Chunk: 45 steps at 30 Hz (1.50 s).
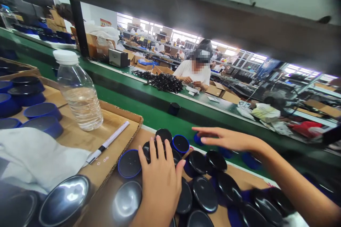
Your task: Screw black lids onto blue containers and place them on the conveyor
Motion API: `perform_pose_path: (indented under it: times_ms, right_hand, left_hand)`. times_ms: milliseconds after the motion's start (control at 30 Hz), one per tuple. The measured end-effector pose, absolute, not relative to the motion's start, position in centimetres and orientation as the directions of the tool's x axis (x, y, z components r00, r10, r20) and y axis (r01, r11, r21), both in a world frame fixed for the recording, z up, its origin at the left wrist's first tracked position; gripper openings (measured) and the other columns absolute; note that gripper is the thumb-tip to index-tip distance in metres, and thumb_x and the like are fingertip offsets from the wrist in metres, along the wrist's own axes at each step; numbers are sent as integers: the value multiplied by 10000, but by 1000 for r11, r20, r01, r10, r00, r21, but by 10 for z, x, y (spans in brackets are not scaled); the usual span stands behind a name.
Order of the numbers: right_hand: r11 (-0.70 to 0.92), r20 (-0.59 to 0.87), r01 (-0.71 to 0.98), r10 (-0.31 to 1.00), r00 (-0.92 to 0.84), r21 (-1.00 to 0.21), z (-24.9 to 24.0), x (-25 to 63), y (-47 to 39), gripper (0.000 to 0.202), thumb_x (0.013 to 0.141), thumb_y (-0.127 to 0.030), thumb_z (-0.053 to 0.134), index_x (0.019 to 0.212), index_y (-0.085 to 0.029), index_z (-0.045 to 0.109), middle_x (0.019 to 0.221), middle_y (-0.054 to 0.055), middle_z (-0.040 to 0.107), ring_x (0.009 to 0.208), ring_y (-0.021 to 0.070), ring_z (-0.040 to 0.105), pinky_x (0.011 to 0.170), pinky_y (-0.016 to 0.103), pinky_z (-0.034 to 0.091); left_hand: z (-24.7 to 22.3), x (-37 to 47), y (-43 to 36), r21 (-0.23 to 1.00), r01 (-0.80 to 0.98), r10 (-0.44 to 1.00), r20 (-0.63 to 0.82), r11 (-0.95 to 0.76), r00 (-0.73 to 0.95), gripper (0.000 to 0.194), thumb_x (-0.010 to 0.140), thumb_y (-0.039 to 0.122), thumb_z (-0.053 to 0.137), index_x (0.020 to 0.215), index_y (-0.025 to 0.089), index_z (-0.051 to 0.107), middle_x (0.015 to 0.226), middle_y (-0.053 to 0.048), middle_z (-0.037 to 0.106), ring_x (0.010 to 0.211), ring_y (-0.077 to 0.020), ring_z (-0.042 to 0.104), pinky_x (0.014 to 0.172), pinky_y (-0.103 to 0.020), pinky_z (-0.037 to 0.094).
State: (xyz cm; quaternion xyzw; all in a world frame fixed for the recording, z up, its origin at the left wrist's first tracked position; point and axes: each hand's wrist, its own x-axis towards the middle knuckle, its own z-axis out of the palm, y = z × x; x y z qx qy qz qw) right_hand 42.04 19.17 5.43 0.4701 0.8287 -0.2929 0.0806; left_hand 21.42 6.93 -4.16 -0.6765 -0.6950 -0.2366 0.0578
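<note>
My left hand (161,177) rests palm down with fingers spread over a cluster of round black-topped pieces with blue sides. Its fingertips lie over a glossy black piece (146,150), partly covered, and beside a blue-rimmed piece (181,144). A matt black piece with a blue rim (129,163) sits just left of that hand. My right hand (226,139) reaches out over the near edge of the green conveyor belt (117,95), fingers stretched, above a blue piece (198,139) partly hidden by its fingertips. Whether it touches that piece I cannot tell. Neither hand visibly grips anything.
A water bottle (81,95), a marker (108,142) and a white cloth (39,159) lie on a cardboard tray (112,117) at left. One dark piece (174,109) stands on the belt. Across it, a person (195,71) works beside a black cable pile (166,82). A beam (170,10) crosses overhead.
</note>
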Motion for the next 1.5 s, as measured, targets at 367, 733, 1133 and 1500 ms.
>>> perform_pose_path:
  times_ms: [367,733,1133,1500]
  right_hand:
    - [227,26,836,969,-248,-500,-11,445,212,449,901,-377,665,1276,-174,523,1161,79,604,1022,236,605,943,477,483]
    - [-43,-35,-10,913,-406,-999,27,420,21,811,622,-800,648,1224,-321,392,1135,60,647,916,257,693,757,340,541]
    - [24,24,-73,1000,2,-997,-6,397,-10,583,776,-721,633,1224,-347,612,1388,-14,588,1337,263,497,1134,366,408]
    - [155,165,-86,977,-136,-984,-4,404,-17,511,932,-640,474,1402,-439,457,1434,-34,534,1390,241,438,1197,445,317]
  left_hand:
    - [-31,212,66,250,918,765,639,-307,82,411,990,288,403,1323,104,555,1482,-254,451,1392,-411,412,1091,-689,352]
    - [-3,214,26,861,169,787,336,-479,518,1175,655,179,877,1498,482,118,1606,-57,243,1460,-316,328,1148,-580,344]
    - [-19,233,23,558,183,579,709,-810,403,625,745,58,598,1322,243,443,1284,-61,576,1245,-187,536,1078,-288,448]
    - [-20,240,16,523,258,583,737,-813,344,492,798,109,563,1275,206,501,1179,-58,514,1194,-194,470,1078,-299,378]
